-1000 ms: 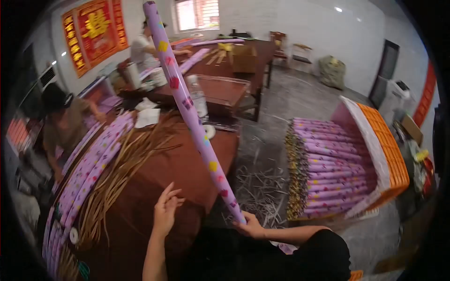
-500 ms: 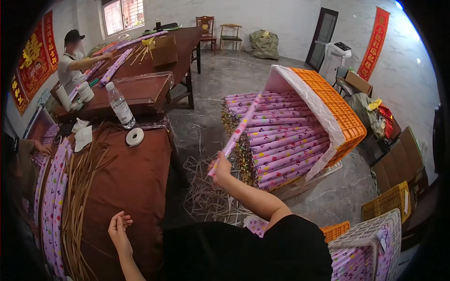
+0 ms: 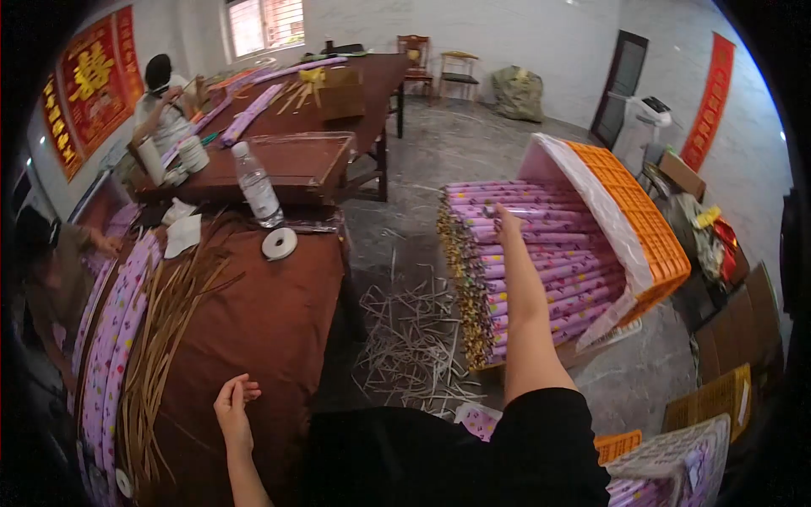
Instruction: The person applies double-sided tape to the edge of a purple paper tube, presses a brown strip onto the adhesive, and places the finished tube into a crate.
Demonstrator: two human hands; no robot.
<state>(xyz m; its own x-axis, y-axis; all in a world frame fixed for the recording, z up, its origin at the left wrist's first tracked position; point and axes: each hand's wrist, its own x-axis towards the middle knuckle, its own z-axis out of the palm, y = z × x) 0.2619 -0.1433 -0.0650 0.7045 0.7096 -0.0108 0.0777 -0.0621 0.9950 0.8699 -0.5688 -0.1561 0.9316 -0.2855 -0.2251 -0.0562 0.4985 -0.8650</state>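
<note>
My right hand [image 3: 507, 224] is stretched out over the stack and closed around a purple patterned tube, which lies level along the top of the pile. Many similar purple tubes [image 3: 541, 275] are packed on their sides in an orange plastic crate [image 3: 638, 207] tipped onto its side, with a white liner [image 3: 604, 317]. Their near ends look gold and brown. Above the brown-covered table [image 3: 270, 329] my left hand [image 3: 235, 401] hovers, holding nothing, its fingers loosely bent and apart. Brown strips [image 3: 173, 338] and more purple tubes [image 3: 114, 346] lie to its left.
On the table stand a water bottle [image 3: 258, 186] and a white tape roll [image 3: 279, 244]. Loose strips [image 3: 410, 338] litter the floor between table and crate. One co-worker [image 3: 165, 110] is at the far table; another person's hand [image 3: 106, 242] is at left. A white crate [image 3: 676, 456] sits lower right.
My right hand has carried the tube forward and right, from slanting in the air to lying on the stack. My left hand stays over the table. The view has turned slightly left.
</note>
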